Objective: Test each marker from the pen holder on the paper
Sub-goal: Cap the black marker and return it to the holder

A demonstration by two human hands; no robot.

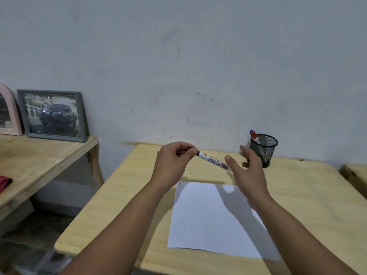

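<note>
Wooden tabletop (123, 195) w/ paper (206, 221); marker (213, 161) is pinched at black end by left hand (172, 161); right hand (248, 171) is held open beside it, near pen holder (264, 148).

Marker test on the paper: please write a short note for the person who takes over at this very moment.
Left hand: pinches the black end of a white marker, held in the air above the table.
Right hand: open and blurred, at the marker's other end; whether it touches is unclear.
Pen holder: back right of the table, one marker with a red and blue top inside.
Paper: flat, one small dark mark at its far left corner.
Left: test the held marker, then the one in the holder.
</note>
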